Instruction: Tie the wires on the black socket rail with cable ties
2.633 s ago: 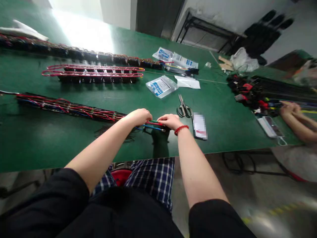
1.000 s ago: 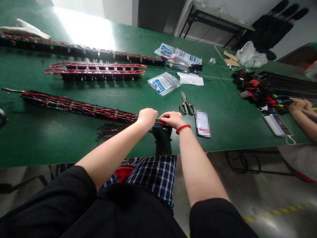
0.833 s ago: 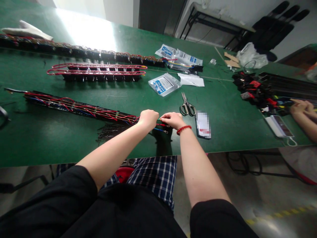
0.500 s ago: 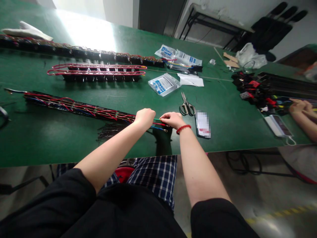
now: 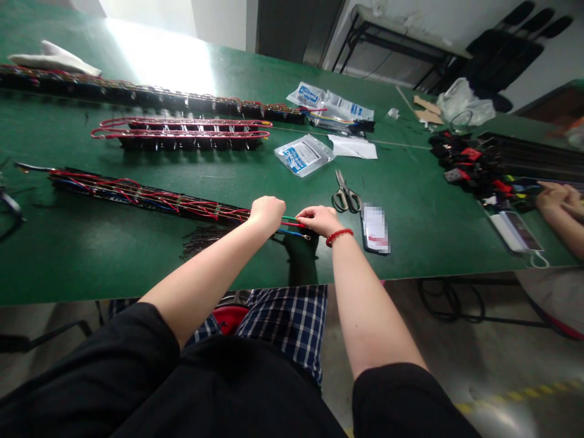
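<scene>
A long wiring assembly point(image 5: 150, 198), black with red and blue wires along its top, lies across the green table. At its right end my left hand point(image 5: 268, 214) is closed around the bundle of wires. Green, red and blue wires come out beyond that fist. My right hand point(image 5: 318, 220) pinches the tip of the green wire point(image 5: 289, 218), with the red wire point(image 5: 294, 224) just under its fingers. The blue wire point(image 5: 292, 233) sticks out free below, a metal lug on its end. What lies inside my left fist is hidden.
Scissors point(image 5: 345, 194) and a phone point(image 5: 375, 229) lie right of my hands. Black thin strips point(image 5: 201, 241) are heaped by my left forearm. Farther back are plastic bags point(image 5: 304, 156) and two more wired assemblies point(image 5: 191, 135). A co-worker's hands point(image 5: 554, 198) are at far right.
The whole view has shifted very slightly. Both hands keep their hold on the wires, with hardly any visible movement.
</scene>
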{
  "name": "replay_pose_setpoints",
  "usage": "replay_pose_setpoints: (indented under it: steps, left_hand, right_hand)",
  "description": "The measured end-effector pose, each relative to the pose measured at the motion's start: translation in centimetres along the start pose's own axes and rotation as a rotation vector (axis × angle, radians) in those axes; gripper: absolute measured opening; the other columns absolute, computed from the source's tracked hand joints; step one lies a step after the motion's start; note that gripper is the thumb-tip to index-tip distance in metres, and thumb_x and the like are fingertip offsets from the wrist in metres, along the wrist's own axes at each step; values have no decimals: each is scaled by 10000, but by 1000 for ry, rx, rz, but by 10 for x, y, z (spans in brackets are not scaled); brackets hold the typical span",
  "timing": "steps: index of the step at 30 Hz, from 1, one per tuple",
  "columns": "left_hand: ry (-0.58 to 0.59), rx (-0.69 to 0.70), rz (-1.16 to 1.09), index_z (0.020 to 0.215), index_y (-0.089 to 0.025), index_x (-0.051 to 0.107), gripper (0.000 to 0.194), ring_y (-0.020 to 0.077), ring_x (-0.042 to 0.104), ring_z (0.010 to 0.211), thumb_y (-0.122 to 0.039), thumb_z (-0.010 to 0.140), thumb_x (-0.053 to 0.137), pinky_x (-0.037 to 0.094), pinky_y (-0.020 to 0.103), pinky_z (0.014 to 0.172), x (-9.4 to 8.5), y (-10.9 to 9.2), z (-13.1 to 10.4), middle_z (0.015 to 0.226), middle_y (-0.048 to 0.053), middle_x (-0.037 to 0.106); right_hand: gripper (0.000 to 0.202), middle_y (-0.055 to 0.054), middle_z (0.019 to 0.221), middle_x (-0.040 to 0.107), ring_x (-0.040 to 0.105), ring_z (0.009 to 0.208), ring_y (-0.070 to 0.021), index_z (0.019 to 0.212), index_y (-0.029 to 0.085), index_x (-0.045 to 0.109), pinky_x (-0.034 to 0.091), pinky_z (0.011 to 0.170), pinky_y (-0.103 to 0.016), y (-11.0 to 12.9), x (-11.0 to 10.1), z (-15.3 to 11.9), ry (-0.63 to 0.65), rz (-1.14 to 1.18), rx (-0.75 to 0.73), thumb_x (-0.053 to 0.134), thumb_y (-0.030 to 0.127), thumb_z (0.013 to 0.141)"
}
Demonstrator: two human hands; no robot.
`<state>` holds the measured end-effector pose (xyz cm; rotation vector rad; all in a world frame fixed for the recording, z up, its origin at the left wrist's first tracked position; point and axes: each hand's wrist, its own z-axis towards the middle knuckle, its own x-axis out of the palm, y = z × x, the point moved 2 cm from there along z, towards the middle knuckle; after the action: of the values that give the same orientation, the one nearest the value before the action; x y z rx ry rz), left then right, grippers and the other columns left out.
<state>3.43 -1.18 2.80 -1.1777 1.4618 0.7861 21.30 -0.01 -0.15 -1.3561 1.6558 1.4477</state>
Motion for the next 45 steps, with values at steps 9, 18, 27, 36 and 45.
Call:
replay_pose_setpoints:
  steps: [9,18,27,36,45]
  left_hand:
    - [-102,71,-74,1000,-200,736,186,225,661,981,-293,859,657,520,286,838,11,36,-18,1033,84,713]
    - [-261,110,-4,975,-158,704,234,239,604,999,-147,943,472,493,328,846,26,25,-35,1003,110,678]
    - [-290,77,3,1005,-170,684,268,263,618,959,-127,955,424,459,370,816,31,16,-37,1005,123,667]
    - [-302,115,8,946,-163,699,236,262,627,918,-148,952,464,461,363,785,31,19,-37,937,113,676]
    - [-495,249,-47,868,-179,702,238,250,617,900,-284,987,524,447,387,825,57,-1,-41,886,86,680]
  right_hand:
    - [195,24,909,803,701,984,-201,907,302,804,386,1008,-374,1,0,0,-9,-1,-18,637,388,856]
    - [306,17,870,791,696,944,-220,859,292,792,378,1014,-400,3,-2,-3,-11,28,-28,665,569,822]
    - [345,4,864,790,692,944,-224,857,280,786,364,1015,-417,3,-2,-2,-20,-4,-19,628,587,858]
    - [329,3,864,786,678,937,-207,841,280,785,402,923,-350,3,1,-1,-23,-39,-14,649,580,842]
    - [369,5,850,780,660,912,-199,848,280,782,364,879,-336,3,3,0,-42,-112,-16,625,614,850]
